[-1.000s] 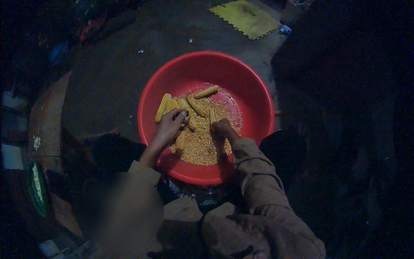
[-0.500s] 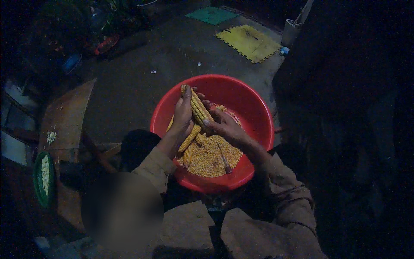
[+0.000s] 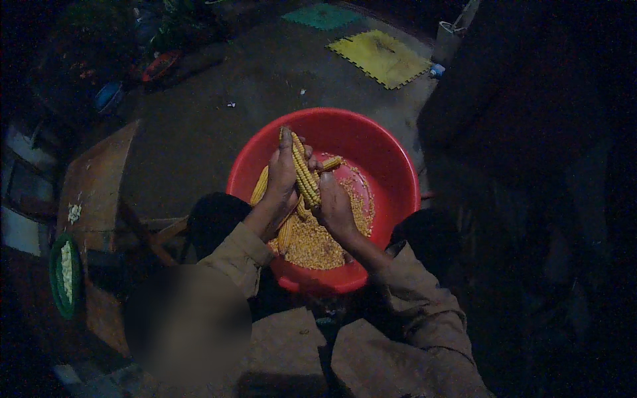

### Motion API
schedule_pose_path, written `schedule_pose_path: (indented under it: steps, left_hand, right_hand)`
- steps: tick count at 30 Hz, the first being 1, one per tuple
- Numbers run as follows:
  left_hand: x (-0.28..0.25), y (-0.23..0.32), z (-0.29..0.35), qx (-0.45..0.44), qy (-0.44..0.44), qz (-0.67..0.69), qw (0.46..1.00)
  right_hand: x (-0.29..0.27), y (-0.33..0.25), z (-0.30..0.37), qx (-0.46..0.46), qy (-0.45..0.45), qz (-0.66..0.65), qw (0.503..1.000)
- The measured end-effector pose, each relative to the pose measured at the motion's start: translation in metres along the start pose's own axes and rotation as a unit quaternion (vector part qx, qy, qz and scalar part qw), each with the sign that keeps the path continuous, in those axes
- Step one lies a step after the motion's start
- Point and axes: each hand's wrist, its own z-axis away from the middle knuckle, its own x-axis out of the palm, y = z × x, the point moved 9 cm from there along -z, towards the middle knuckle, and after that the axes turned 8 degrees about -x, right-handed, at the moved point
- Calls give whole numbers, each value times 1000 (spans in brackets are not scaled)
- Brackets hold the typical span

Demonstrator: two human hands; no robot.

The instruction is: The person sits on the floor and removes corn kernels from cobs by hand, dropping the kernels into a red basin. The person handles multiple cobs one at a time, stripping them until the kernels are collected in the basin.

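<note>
Over the red basin (image 3: pixel 391 152), my left hand (image 3: pixel 283 174) is closed round an ear of yellow corn (image 3: pixel 302 166), its thumb lying along the upper end. My right hand (image 3: pixel 336 204) is closed at the ear's lower end, thumb up against the kernels; its other fingers are mostly hidden. Loose kernels (image 3: pixel 315 249) heap in the basin below. More ears lie there: one ear (image 3: pixel 260 186) by the left wall, another ear (image 3: pixel 285 235) under my left wrist, and the tip of an ear (image 3: pixel 332 163) shows beyond my right thumb.
A brown wooden table (image 3: pixel 99 172) stands at the left, with a green basket (image 3: pixel 58 285) of pale pieces beside it. Yellow (image 3: pixel 381 58) and green mats (image 3: pixel 322 16) lie on the far floor. Blue (image 3: pixel 108 97) and red basins (image 3: pixel 160 66) sit far left. Darkness hides the right side.
My right hand has turned and closed at the ear's lower end; its fingers were spread before. The ear stands slightly steeper. The tool with a dark handle on the kernels is now mostly hidden.
</note>
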Motion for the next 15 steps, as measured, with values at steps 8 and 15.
schedule_pose_path:
  steps: [8, 15]
  left_hand:
    - [-7, -3, -3, -22, 33, -74, 997]
    - [-3, -13, -2, -14, 0, -146, 989]
  right_hand:
    - [1, -5, -4, 72, -85, 9, 994]
    - [-5, -20, -18, -68, -28, 130, 989]
